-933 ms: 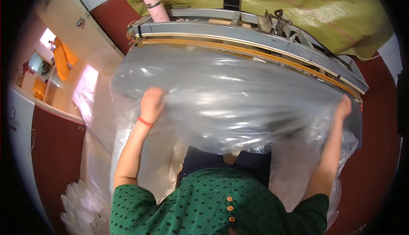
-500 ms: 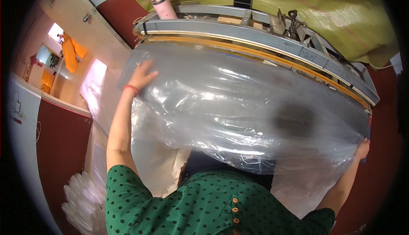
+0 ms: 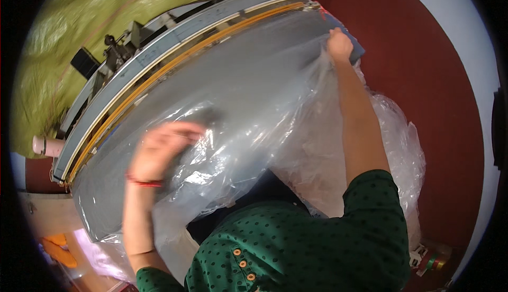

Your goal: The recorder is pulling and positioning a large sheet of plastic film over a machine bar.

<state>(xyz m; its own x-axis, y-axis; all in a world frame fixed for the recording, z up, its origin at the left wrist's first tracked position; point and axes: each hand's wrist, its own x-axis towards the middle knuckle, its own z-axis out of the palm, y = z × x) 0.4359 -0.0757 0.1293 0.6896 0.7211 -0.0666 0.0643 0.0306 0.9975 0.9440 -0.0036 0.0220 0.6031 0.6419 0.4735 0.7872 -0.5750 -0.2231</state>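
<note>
Left hand point(image 3: 164, 149) blurred, finger state unreadable, on clear plastic sheet point(image 3: 248, 112). Right hand point(image 3: 339, 43) pinches sheet corner. Keep tension even, edge parallel to sealing bar point(image 3: 174, 59).

The left hand point(image 3: 168, 145) is motion-blurred, its fingers indistinct.

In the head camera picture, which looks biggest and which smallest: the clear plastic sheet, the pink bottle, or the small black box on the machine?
1. Clear crinkled plastic sheet, by far the largest.
2. Pink cylindrical bottle.
3. Small black box.
The last two look close in size; fisheye bending near the rim makes their order unsure.
</note>
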